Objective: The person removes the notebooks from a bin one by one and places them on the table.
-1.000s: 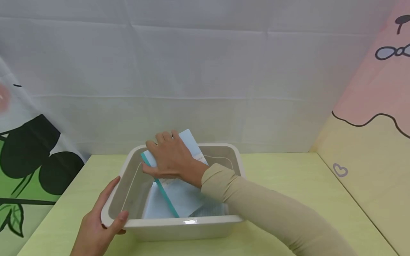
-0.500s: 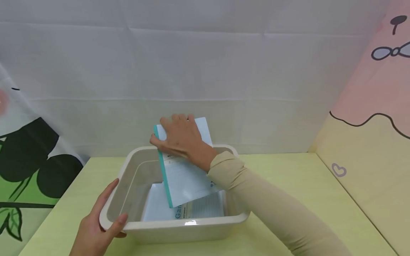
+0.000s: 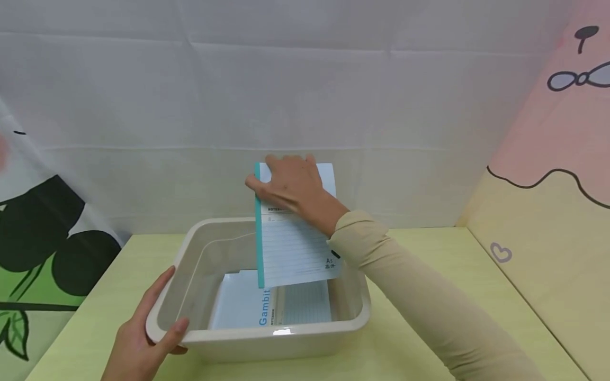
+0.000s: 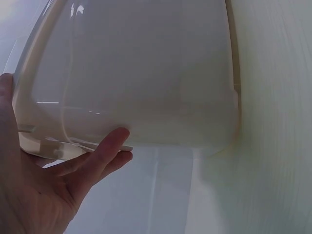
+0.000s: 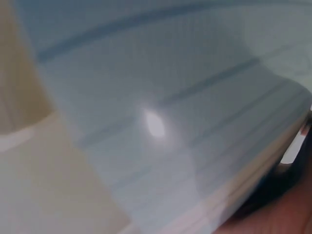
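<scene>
The right hand [image 3: 295, 182], curled, grips a teal-spined, pale-blue rectangular paper notebook [image 3: 297, 254] over an off-white rectangular plastic tub [image 3: 271, 346]; the left hand [image 3: 145, 333] clasps the tub's near-left corner.

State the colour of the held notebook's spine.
Teal: the spine of the held notebook shows best in the head view.

Left hand [image 4: 61, 183] with a grip on 1 corner of a glossy pale tub [image 4: 146, 73], tabletop [image 4: 278, 107] alongside.
</scene>
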### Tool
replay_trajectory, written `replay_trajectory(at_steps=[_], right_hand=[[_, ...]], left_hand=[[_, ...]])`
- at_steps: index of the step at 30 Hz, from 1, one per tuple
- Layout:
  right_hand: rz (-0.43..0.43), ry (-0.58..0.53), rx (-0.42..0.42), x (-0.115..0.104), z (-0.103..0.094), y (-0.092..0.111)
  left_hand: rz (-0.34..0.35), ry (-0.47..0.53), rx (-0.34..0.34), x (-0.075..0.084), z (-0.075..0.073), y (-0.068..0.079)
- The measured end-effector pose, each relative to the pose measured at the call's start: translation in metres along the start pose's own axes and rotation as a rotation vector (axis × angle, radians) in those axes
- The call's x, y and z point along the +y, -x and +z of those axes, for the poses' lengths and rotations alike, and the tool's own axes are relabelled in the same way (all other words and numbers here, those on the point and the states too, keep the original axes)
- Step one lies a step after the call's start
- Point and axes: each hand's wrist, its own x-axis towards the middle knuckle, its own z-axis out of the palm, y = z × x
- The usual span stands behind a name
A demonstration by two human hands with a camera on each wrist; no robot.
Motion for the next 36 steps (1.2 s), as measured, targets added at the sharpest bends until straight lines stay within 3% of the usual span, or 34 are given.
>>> replay_trajectory(at_steps=[7, 16, 20, 23, 30, 36], right_hand=[[0.057, -0.003, -0.014, 0.014, -0.008, 0.001], [0.234, -0.036, -0.162, 0.037, -0.009, 0.006], [0.275, -0.03, -0.21, 0.044, -0.008, 0.013], [0.259, 0.022, -0.2, 0.049, 0.0, 0.019], [0.147, 0.124, -0.063, 0.073, 0.032, 0.035], [0.079, 0.149, 0.015, 0.087, 0.041, 0.046]], left_hand=[[0.012, 0.001, 0.008, -0.002, 0.0, 0.0], [0.019, 0.004, 0.011, -0.003, 0.002, 0.001], [0.028, 0.007, 0.02, -0.003, 0.003, 0.002], [0.04, 0.018, 0.026, -0.003, 0.004, 0.002], [0.037, 0.016, 0.027, 0.0, 0.004, 0.002], [0.047, -0.007, 0.053, -0.001, 0.003, 0.003]])
